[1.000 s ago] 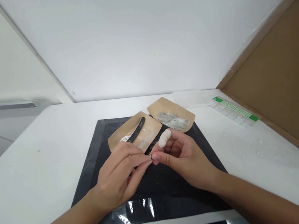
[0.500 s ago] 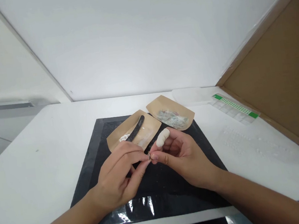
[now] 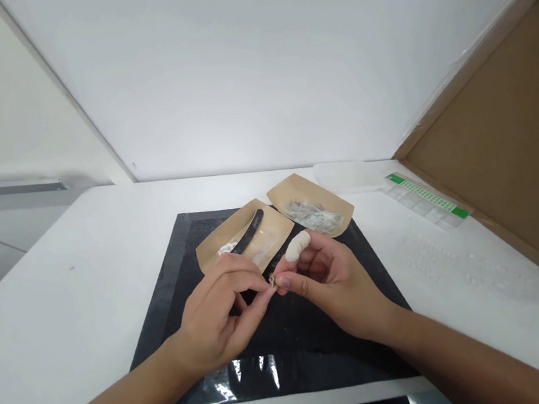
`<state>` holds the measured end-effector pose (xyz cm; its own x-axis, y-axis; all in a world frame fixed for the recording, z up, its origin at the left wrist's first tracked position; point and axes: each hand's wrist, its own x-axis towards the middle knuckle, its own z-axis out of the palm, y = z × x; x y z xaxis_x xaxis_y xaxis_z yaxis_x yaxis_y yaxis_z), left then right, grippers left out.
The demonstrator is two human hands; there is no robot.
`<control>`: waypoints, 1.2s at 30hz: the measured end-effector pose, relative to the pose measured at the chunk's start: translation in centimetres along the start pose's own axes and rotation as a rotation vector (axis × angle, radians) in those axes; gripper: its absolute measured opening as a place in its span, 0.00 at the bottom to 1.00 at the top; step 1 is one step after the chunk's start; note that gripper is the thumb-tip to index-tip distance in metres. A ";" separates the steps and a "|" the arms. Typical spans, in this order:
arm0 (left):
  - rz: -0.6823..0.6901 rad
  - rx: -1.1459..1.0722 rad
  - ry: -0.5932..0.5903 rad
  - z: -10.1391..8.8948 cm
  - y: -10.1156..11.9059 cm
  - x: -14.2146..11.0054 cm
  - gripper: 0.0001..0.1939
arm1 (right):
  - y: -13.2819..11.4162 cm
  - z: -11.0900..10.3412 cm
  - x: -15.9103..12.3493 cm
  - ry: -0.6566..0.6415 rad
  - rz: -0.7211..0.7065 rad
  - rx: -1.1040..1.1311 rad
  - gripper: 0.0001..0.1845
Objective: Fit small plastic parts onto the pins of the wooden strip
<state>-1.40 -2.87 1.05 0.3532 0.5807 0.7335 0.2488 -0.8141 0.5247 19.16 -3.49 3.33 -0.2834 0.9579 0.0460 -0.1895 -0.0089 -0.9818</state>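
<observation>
My left hand (image 3: 223,308) and my right hand (image 3: 331,279) meet fingertip to fingertip over a black mat (image 3: 312,366). Between them they pinch a tiny shiny piece (image 3: 272,281), too small to name. A white finger cot (image 3: 298,246) covers a finger of my right hand. Just beyond the hands, a brown paper tray (image 3: 272,227) holds a curved black nail file (image 3: 252,230) and some white bits (image 3: 227,249). A second brown paper tray (image 3: 291,183) contains a heap of small clear plastic packets (image 3: 317,215).
On the right of the white table (image 3: 56,297) lies a clear plastic case with a green label (image 3: 427,196). Clear dotted sheets (image 3: 432,261) lie nearer me. A brown board (image 3: 500,137) stands along the right edge, and a white wall (image 3: 235,70) rises behind.
The view has shifted slightly. Both hands keep their pinch at almost the same spot, and the small piece shows a little more between the fingertips.
</observation>
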 end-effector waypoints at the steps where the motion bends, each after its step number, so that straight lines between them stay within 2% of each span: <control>1: -0.016 0.000 0.017 0.0 0.0 -0.1 0.11 | 0.0 0.0 0.0 0.002 -0.001 -0.001 0.17; 5: -0.016 0.014 0.013 0.1 0.0 0.0 0.14 | 0.2 -0.1 0.1 -0.008 -0.014 0.008 0.17; 12: 0.068 0.047 -0.020 -0.2 0.0 0.4 0.11 | 0.2 0.0 0.1 0.002 -0.003 0.011 0.17; 21: 0.013 0.041 -0.124 -0.4 -0.6 -0.1 0.10 | 0.7 -0.1 0.2 -0.005 0.002 0.026 0.18; 26: 0.034 0.031 -0.083 -0.3 -0.7 -0.1 0.11 | 0.7 0.0 0.3 0.001 -0.015 0.037 0.16; 31: 0.000 0.056 0.009 -0.2 -1.0 -0.4 0.14 | 0.6 -0.1 0.3 0.010 -0.018 0.040 0.15; 36: 0.060 0.053 -0.031 -0.2 -0.9 -0.3 0.18 | 0.8 0.0 0.3 0.009 -0.023 0.043 0.15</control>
<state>-1.91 -2.30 0.45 0.3969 0.5308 0.7488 0.2736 -0.8472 0.4554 18.97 -3.17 2.56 -0.2702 0.9605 0.0665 -0.2363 0.0007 -0.9717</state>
